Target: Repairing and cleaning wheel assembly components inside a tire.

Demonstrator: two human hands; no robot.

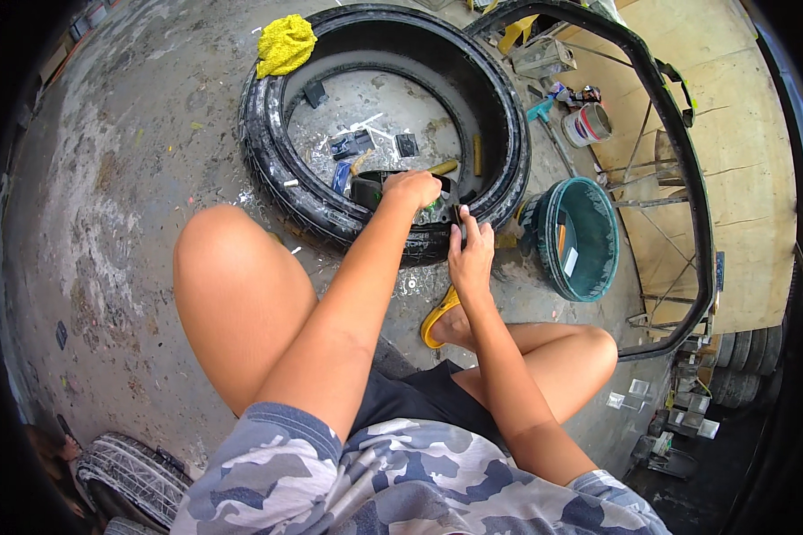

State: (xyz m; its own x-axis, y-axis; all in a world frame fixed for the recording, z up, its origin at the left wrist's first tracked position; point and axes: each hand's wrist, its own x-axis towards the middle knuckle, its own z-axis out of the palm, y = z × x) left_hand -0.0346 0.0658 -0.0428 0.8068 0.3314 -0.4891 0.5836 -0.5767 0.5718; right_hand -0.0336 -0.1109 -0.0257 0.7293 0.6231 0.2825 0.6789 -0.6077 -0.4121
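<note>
A large black tyre [260, 156] lies flat on the floor before my knees. My left hand [412, 189] reaches over its near wall, fingers curled above a black container [366, 193]; what they grip, if anything, is hidden. At the tyre's near right edge, my right hand [471, 257] is raised with a small dark piece [459, 214] between thumb and fingers. Inside the ring lie dark flat patches [352, 144], a blue-handled tool [342, 176] and a yellowish rod [443, 167].
A crumpled yellow cloth [285, 45] hangs over the tyre's far left rim. Right of the tyre stands a green bucket [611, 241] beside a black metal frame [705, 223]. Behind it are a paint pail [587, 125] and a turquoise-headed tool [541, 109]. More tyres [134, 477] lie at lower left.
</note>
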